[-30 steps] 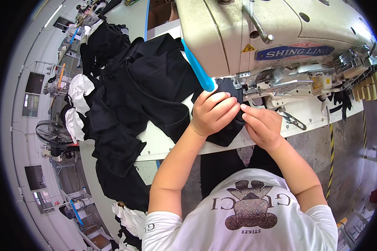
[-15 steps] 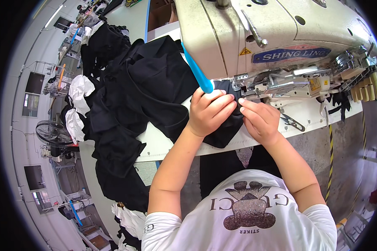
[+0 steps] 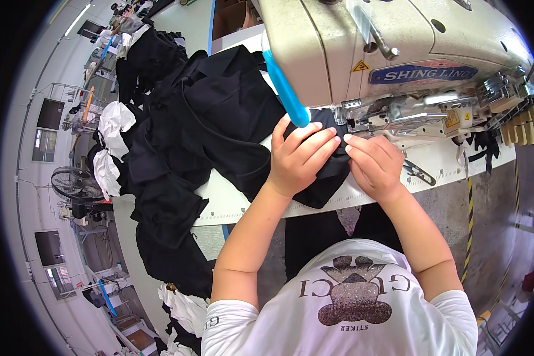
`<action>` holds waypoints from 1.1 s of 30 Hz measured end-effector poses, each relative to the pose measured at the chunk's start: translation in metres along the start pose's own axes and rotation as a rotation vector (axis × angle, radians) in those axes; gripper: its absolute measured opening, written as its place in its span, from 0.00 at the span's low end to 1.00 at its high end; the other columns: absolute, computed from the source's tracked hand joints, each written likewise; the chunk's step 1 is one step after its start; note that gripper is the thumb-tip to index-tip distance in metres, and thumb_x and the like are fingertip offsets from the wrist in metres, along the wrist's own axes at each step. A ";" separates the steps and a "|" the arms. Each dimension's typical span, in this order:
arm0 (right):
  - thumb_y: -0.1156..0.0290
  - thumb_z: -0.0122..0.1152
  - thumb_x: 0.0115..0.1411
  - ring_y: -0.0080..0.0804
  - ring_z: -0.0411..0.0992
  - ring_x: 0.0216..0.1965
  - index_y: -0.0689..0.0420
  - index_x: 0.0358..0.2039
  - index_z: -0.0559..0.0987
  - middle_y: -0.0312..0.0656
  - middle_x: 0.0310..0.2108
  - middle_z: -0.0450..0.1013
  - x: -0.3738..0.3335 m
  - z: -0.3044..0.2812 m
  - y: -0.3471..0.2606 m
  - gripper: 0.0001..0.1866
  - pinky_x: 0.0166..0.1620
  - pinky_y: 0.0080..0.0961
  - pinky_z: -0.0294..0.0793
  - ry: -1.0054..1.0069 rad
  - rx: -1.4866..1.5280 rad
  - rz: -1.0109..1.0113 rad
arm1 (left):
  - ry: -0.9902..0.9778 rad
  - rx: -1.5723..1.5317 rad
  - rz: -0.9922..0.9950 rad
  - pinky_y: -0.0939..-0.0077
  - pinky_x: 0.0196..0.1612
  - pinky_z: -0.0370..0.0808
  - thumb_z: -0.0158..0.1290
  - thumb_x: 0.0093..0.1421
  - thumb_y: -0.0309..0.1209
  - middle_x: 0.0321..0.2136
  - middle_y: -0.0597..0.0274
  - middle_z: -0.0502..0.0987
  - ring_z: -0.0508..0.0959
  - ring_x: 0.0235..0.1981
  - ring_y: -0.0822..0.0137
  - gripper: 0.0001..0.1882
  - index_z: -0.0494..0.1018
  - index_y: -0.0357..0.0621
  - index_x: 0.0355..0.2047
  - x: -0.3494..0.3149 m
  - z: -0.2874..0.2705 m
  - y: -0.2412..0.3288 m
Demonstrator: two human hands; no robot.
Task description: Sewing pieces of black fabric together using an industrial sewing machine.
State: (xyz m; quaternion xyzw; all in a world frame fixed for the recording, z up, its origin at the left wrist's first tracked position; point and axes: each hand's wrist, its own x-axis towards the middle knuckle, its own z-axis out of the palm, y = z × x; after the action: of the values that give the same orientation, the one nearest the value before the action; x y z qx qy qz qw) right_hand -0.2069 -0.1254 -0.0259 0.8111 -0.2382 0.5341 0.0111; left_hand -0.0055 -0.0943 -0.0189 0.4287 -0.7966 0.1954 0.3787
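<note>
Black fabric piece (image 3: 320, 178) under both hands | left hand (image 3: 299, 157) fingers flat, pressing | right hand (image 3: 374, 166) fingers curled, pressing

Garment workshop: industrial sewing machine (image 3: 397, 53), fabric piles (image 3: 178, 148).

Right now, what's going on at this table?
A person sits at a cream sewing machine and presses a piece of black cloth flat on the white table. The left hand and right hand lie side by side on the cloth, fingertips almost meeting just in front of the machine's needle area. A blue tube slants above the left hand. A heap of black garments lies to the left.
</note>
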 end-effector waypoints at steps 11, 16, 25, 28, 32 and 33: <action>0.80 0.70 0.45 0.32 0.74 0.27 0.59 0.33 0.83 0.38 0.41 0.82 0.004 -0.001 -0.002 0.12 0.29 0.26 0.74 -0.047 -0.025 0.013 | -0.007 -0.034 -0.177 0.46 0.70 0.60 0.58 0.56 0.27 0.50 0.72 0.82 0.79 0.53 0.65 0.15 0.83 0.56 0.44 -0.012 -0.007 0.013; 0.80 0.71 0.44 0.33 0.74 0.28 0.59 0.31 0.82 0.38 0.40 0.82 0.006 0.003 0.000 0.12 0.30 0.26 0.75 -0.072 0.004 -0.022 | 0.168 0.191 -0.528 0.48 0.70 0.60 0.54 0.44 0.16 0.46 0.64 0.82 0.79 0.52 0.58 0.23 0.83 0.48 0.41 -0.042 -0.042 0.016; 0.79 0.70 0.43 0.37 0.74 0.34 0.55 0.32 0.81 0.35 0.39 0.79 0.025 0.004 -0.011 0.13 0.35 0.30 0.75 -0.169 -0.036 -0.010 | 0.341 0.179 -0.830 0.63 0.63 0.70 0.62 0.50 0.16 0.46 0.54 0.81 0.80 0.48 0.56 0.21 0.83 0.40 0.47 -0.066 -0.134 0.009; 0.76 0.71 0.44 0.37 0.74 0.38 0.52 0.33 0.80 0.33 0.38 0.77 0.029 0.005 -0.019 0.14 0.37 0.31 0.75 -0.251 -0.063 -0.009 | 0.490 -0.393 -1.070 0.75 0.56 0.76 0.59 0.59 0.12 0.48 0.57 0.81 0.81 0.48 0.68 0.20 0.78 0.34 0.53 -0.082 -0.122 0.010; 0.75 0.71 0.45 0.39 0.73 0.38 0.53 0.32 0.79 0.34 0.36 0.75 0.033 0.004 -0.025 0.12 0.42 0.35 0.75 -0.285 -0.040 -0.006 | 0.639 -0.901 -1.103 0.83 0.46 0.76 0.56 0.63 0.15 0.36 0.63 0.84 0.81 0.35 0.78 0.17 0.76 0.36 0.52 -0.073 -0.138 0.012; 0.75 0.71 0.45 0.40 0.73 0.39 0.53 0.32 0.79 0.34 0.36 0.75 0.034 0.004 -0.027 0.12 0.44 0.36 0.74 -0.300 -0.012 0.001 | 0.479 -0.711 -0.971 0.83 0.44 0.75 0.57 0.61 0.16 0.34 0.64 0.83 0.79 0.33 0.78 0.17 0.77 0.36 0.51 -0.074 -0.151 0.007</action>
State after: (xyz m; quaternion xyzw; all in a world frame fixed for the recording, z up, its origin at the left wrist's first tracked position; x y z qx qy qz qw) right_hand -0.1819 -0.1159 0.0087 0.8815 -0.2408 0.4057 -0.0199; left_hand 0.0801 0.0449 0.0204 0.5331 -0.4217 -0.1836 0.7101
